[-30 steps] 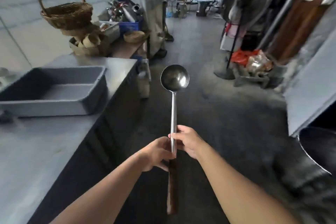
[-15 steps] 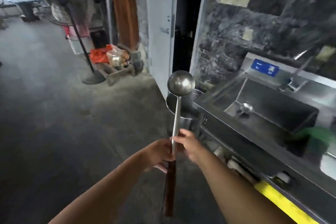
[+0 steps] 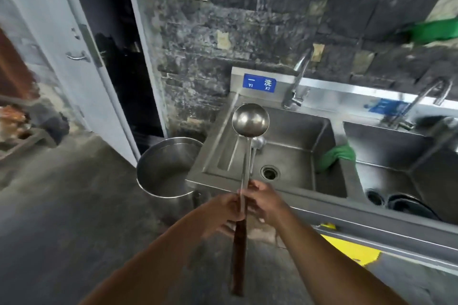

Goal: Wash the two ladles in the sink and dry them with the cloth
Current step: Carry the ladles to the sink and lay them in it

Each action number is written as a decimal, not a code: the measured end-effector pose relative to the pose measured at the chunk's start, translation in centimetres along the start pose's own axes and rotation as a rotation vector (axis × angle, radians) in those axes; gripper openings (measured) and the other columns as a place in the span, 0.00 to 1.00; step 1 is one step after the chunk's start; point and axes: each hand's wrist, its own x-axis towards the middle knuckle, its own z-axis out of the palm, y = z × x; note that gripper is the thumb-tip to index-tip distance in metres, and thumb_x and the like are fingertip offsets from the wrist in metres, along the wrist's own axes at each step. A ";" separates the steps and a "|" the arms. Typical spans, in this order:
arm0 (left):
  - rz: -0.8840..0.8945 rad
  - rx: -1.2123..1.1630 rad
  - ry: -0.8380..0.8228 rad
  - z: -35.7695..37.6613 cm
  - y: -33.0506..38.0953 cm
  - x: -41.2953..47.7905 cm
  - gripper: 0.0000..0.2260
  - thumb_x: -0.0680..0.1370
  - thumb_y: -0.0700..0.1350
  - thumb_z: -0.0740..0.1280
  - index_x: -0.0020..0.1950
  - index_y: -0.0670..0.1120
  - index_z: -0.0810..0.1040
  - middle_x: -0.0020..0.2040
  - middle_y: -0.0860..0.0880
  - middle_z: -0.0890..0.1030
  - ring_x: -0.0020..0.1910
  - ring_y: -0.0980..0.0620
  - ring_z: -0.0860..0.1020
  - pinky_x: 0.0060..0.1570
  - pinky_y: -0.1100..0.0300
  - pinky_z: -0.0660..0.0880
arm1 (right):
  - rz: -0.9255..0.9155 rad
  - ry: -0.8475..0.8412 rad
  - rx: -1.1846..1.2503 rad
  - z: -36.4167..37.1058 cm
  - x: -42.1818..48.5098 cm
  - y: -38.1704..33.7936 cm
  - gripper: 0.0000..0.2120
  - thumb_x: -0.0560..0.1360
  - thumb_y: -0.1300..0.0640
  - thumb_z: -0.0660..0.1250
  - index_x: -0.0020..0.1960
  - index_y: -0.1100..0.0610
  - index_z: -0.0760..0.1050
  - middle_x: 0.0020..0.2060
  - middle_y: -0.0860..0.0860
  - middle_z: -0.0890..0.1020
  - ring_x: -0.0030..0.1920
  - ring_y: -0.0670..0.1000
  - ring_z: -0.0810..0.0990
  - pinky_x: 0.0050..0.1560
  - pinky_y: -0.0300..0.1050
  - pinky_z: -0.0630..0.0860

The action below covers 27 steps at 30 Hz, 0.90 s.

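Dark stone wall (image 3: 247, 20) backs the steel sink (image 3: 297, 126), a tap (image 3: 298, 77) standing at its far rim and a big steel pot (image 3: 163, 168) on the floor just beside its left end. I hold one ladle (image 3: 250, 120) upright in front of the sink, bowl uppermost: my left hand (image 3: 220, 208) has its fingers curled round the handle where steel meets the dark wooden grip, and my right hand (image 3: 265, 202) pinches the shaft just above it. The second ladle (image 3: 260, 142) lies in the basin, bowl towards the back, near the drain (image 3: 269, 172); the green cloth (image 3: 337, 156) hangs over the divider on the right. Nothing is washed yet, I judge. The risks lie in lowering this one: its long handle could knock the rim or clatter onto the second ladle, and a wet steel shaft may slip through a light pinch. If the tap runs hard into the bowl, water will likely spray out onto me and soak the cloth I need dry.
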 end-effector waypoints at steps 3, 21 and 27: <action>-0.016 -0.024 -0.069 -0.5 2.1 4.0 0.13 0.78 0.34 0.65 0.60 0.45 0.75 0.49 0.46 0.82 0.40 0.51 0.82 0.34 0.57 0.80 | 0.023 0.107 0.035 -2.0 2.6 -1.2 0.14 0.76 0.65 0.68 0.61 0.63 0.74 0.45 0.59 0.83 0.38 0.53 0.81 0.33 0.43 0.76; -0.235 0.104 -0.121 2.1 10.4 31.9 0.13 0.75 0.35 0.66 0.59 0.43 0.77 0.55 0.40 0.82 0.53 0.41 0.82 0.49 0.45 0.82 | 0.236 0.217 0.094 -18.2 26.5 -3.5 0.06 0.73 0.66 0.70 0.49 0.66 0.79 0.40 0.62 0.81 0.35 0.57 0.81 0.36 0.46 0.77; -0.338 0.035 -0.130 3.1 11.2 38.0 0.15 0.76 0.35 0.66 0.62 0.45 0.76 0.57 0.42 0.81 0.53 0.43 0.82 0.46 0.50 0.83 | 0.317 0.157 0.141 -22.1 31.6 -2.5 0.05 0.73 0.67 0.70 0.49 0.63 0.79 0.43 0.63 0.82 0.39 0.57 0.83 0.40 0.47 0.80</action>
